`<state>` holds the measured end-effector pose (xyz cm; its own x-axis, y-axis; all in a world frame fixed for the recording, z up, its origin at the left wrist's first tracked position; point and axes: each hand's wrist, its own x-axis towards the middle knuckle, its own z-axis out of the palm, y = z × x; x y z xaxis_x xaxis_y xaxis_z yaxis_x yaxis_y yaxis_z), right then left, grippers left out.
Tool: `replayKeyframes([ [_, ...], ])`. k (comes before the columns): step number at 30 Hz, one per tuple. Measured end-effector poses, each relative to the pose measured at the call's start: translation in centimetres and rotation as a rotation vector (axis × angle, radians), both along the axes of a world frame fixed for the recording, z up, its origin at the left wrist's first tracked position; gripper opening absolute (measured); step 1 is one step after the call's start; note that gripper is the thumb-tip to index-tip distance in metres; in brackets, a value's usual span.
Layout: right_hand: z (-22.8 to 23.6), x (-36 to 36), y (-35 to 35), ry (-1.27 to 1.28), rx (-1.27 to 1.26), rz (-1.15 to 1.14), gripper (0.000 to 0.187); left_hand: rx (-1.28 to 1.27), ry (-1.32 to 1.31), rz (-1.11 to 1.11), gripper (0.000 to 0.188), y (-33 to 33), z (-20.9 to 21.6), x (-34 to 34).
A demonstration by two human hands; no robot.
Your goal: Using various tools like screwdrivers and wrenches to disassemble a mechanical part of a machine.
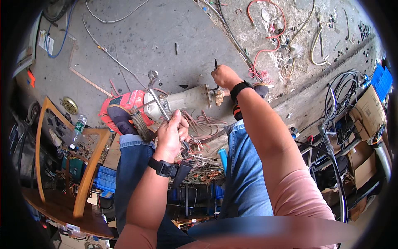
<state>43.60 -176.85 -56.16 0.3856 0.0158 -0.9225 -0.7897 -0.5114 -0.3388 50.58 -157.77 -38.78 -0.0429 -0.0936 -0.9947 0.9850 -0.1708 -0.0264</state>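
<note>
A long metal wrench (162, 108), its round head tilted up and away, is gripped in my closed left hand (169, 135). Below that hand lies a red and grey power tool (182, 98) on its side, its cylindrical body running to the right. My left shoe (120, 118) is against its red end, beside a coil spring (141, 126). My right hand (226, 78) is closed around a thin dark rod (215, 63), whose tip stands up from the fingers. Just below this hand is a brass-coloured fitting (218, 96) at the tool's far right end.
Tangled reddish wires (207, 124) lie beneath the tool. A wooden chair frame (89, 174) and a plastic bottle (78, 129) stand at left. Coiled black cable (346, 93) and cardboard boxes (367, 114) are at right. A short metal pin (176, 48) lies on the concrete floor (137, 41).
</note>
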Motion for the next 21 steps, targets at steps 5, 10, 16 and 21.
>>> replayKeyframes([
  [5, 0.5, -0.5, 0.9, -0.023, -0.049, -0.026, 0.031, 0.005, -0.005, -0.006, 0.041, 0.2, -0.2, 0.0],
  [10, -0.3, -0.4, 0.6, -0.061, -0.065, -0.030, 0.031, 0.006, -0.006, -0.019, 0.041, 0.1, -0.1, 0.1],
  [16, 2.1, 0.2, 0.8, 0.051, -0.096, -0.019, 0.034, 0.015, -0.004, -0.033, 0.041, 0.5, 0.1, -0.1],
  [21, 2.3, 1.6, -0.3, -0.006, 0.159, -0.675, 0.044, -0.007, -0.017, -0.023, 0.040, -0.2, 0.5, -0.5],
])
